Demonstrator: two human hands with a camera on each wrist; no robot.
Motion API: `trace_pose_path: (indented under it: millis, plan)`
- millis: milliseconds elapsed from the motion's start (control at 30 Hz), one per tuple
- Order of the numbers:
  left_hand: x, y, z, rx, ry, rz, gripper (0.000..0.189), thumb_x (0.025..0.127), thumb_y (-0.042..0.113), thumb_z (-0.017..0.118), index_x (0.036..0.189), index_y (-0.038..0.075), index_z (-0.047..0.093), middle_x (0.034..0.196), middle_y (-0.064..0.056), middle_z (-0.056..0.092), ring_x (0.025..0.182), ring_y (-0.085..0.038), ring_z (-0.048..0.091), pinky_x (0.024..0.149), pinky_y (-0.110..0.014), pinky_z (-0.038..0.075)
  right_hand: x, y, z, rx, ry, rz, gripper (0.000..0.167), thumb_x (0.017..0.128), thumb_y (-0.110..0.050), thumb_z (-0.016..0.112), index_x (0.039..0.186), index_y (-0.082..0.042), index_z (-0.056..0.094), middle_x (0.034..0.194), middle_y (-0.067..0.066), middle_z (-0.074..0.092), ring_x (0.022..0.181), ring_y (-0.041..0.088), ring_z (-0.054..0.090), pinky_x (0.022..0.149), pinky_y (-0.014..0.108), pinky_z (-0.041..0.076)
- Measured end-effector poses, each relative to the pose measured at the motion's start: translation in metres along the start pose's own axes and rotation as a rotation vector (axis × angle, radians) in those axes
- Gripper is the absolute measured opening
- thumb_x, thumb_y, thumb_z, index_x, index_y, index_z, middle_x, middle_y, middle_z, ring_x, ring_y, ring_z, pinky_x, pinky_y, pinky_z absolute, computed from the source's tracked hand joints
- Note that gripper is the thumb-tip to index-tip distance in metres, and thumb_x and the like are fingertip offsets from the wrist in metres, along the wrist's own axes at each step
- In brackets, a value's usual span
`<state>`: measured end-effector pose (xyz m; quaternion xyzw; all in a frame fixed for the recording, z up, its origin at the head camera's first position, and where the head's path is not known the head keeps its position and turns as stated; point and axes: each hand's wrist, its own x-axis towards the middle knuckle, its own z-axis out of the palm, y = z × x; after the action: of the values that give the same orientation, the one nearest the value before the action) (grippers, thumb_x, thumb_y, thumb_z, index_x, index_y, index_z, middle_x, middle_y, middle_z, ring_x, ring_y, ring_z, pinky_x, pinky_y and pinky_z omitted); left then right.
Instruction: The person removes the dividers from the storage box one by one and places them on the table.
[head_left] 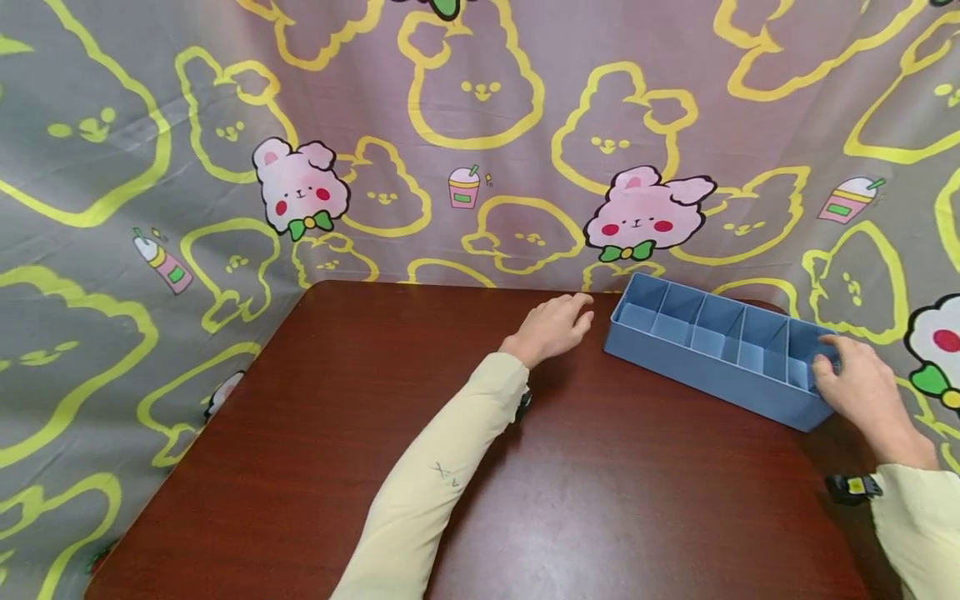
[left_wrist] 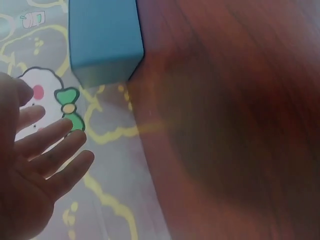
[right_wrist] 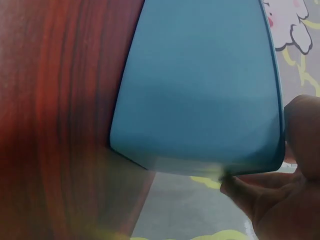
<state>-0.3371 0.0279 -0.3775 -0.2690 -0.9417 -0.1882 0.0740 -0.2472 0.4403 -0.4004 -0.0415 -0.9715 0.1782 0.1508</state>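
Observation:
A long blue divided box (head_left: pixel 705 367) stands at the right rear of the table, its open top split into several compartments that show nothing inside. My right hand (head_left: pixel 866 392) grips the box's right end at the rim. In the right wrist view, the fingers (right_wrist: pixel 260 192) bend around a corner of the blue wall. My left hand (head_left: pixel 551 327) hovers over the table, a short gap left of the box's left end. Its fingers (left_wrist: pixel 65 155) are spread and hold nothing in the left wrist view.
The reddish-brown wooden table (head_left: pixel 360 417) reaches back to a patterned curtain (head_left: pixel 480 150) with rabbit drawings, which hangs close behind the box. Another side of the curtain runs along the table's left edge. Dark wrist devices (head_left: pixel 853 488) sit at both sleeve cuffs.

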Motion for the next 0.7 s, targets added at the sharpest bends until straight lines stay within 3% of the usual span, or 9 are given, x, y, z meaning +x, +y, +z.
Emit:
trace_pose_path:
  millis: [167, 367, 700]
  plan:
    - [0.006, 0.01, 0.011, -0.031, 0.013, -0.034, 0.038, 0.103, 0.035, 0.044, 0.137, 0.019, 0.053, 0.131, 0.002, 0.063, 0.114, -0.013, 0.062, 0.096, -0.032, 0.05, -0.002, 0.004, -0.003, -0.011, -0.049, 0.074, 0.053, 0.098, -0.016, 0.04, 0.14, 0.015, 0.032, 0.134, 0.046, 0.035, 0.117, 0.063, 0.033, 0.095, 0.072, 0.029]
    - [0.007, 0.012, 0.019, -0.104, 0.013, -0.06, 0.04, 0.104, 0.037, 0.042, 0.138, 0.018, 0.053, 0.133, 0.001, 0.062, 0.115, -0.014, 0.062, 0.096, -0.032, 0.05, -0.005, 0.007, -0.007, -0.03, -0.09, 0.174, 0.061, 0.095, -0.018, 0.038, 0.145, 0.015, 0.023, 0.131, 0.047, 0.037, 0.113, 0.066, 0.034, 0.091, 0.07, 0.033]
    - [0.01, 0.026, 0.028, -0.231, 0.041, -0.129, 0.044, 0.103, 0.04, 0.043, 0.141, 0.018, 0.048, 0.135, 0.002, 0.06, 0.116, -0.014, 0.061, 0.098, -0.031, 0.05, -0.004, 0.009, -0.009, -0.048, -0.085, 0.161, 0.058, 0.093, -0.016, 0.041, 0.139, 0.018, 0.031, 0.126, 0.047, 0.042, 0.111, 0.065, 0.036, 0.092, 0.068, 0.032]
